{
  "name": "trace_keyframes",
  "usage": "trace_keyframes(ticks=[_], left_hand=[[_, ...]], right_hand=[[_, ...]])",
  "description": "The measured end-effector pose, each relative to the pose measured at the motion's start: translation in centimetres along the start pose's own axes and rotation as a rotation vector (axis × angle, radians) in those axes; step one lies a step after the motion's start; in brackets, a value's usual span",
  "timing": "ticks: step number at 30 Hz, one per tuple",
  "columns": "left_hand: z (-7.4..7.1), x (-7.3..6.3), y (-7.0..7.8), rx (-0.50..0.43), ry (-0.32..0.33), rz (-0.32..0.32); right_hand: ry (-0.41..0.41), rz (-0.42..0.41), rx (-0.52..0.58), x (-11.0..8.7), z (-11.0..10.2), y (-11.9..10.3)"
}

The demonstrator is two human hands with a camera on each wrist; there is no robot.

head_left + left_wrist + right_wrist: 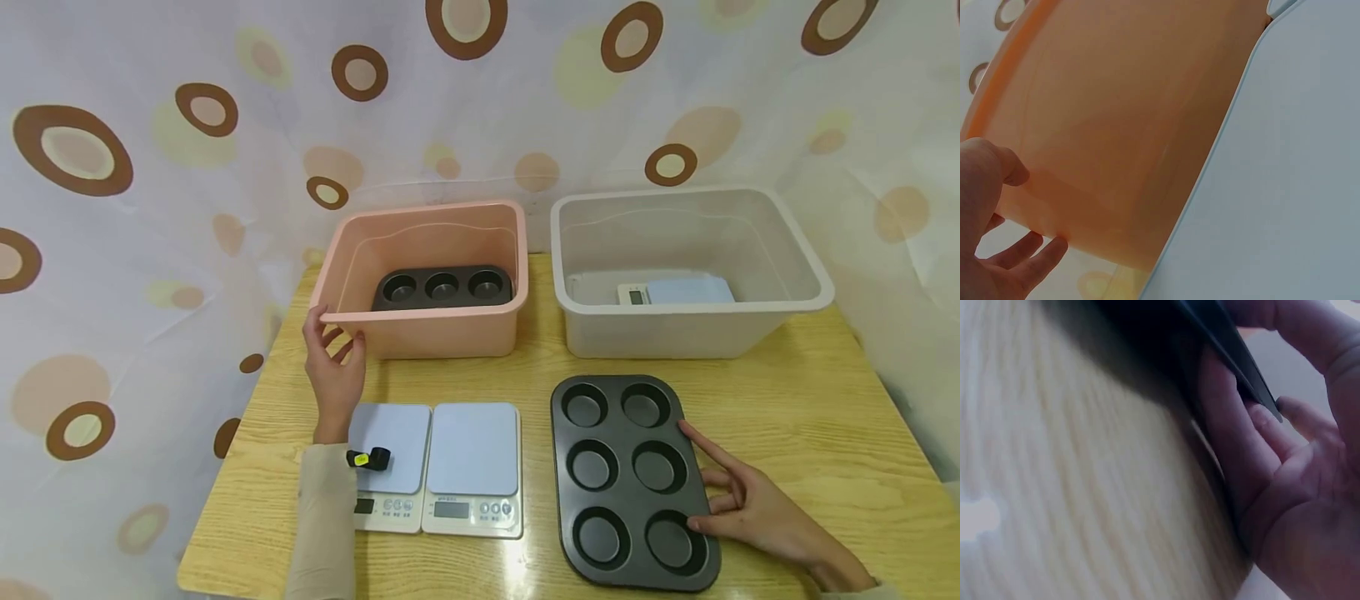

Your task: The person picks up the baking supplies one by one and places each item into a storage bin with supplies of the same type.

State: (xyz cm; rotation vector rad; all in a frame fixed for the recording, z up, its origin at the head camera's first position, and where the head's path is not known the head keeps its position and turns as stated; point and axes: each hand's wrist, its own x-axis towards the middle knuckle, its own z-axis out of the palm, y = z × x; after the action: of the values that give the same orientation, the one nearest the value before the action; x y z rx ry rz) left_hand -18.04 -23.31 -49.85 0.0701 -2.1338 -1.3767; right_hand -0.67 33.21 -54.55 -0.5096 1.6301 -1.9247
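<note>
In the head view, my left hand holds the front left corner of a pink plastic bin, its thumb against the front wall and its fingers round the corner. The left wrist view shows this hand touching the bin's wall from outside. A dark six-cup muffin pan lies lengthwise on the table; my right hand grips its right edge. From the right wrist, fingers of that hand show beneath the pan's rim. Inside the pink bin sits another muffin pan, partly hidden.
Two kitchen scales stand side by side, left of the pan, the left one partly behind my forearm. At the back right is a pale grey bin with a kitchen scale in it. A patterned curtain hangs behind the table.
</note>
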Motion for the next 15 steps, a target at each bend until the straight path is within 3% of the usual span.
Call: trace_keyframes(ticks=[15], left_hand=[[-0.16, 0.06, -0.09, -0.020, -0.011, 0.023]], right_hand=[[0.033, -0.095, 0.070, 0.59, -0.44, -0.30]])
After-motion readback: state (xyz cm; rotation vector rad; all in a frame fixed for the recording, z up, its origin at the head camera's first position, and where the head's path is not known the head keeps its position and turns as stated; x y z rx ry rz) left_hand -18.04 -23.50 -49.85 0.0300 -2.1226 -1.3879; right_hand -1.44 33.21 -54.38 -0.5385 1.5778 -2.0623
